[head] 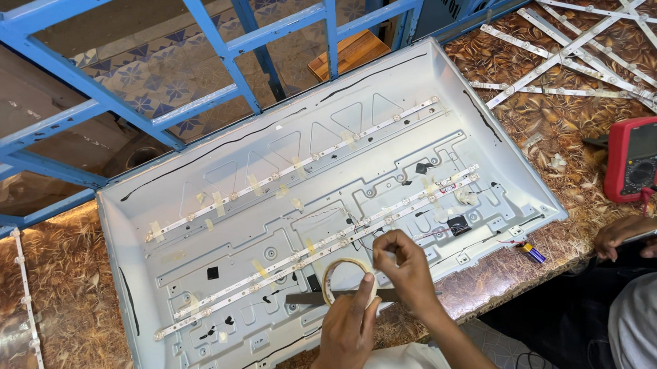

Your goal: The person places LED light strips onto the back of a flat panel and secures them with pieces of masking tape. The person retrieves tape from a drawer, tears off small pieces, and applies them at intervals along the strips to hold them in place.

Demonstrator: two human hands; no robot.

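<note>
We held the roll of tape above the near edge of the white panel tray. Our left hand gripped the roll, index finger across it; our right hand pinched its loose end. LED strips lay taped inside the tray.

A: Left hand grips a roll of tape, index finger up across the ring.

B: And the right hand?

A: Pinching at the roll's top edge, above the white metal panel with its light strips. A red multimeter lies far right.
</note>
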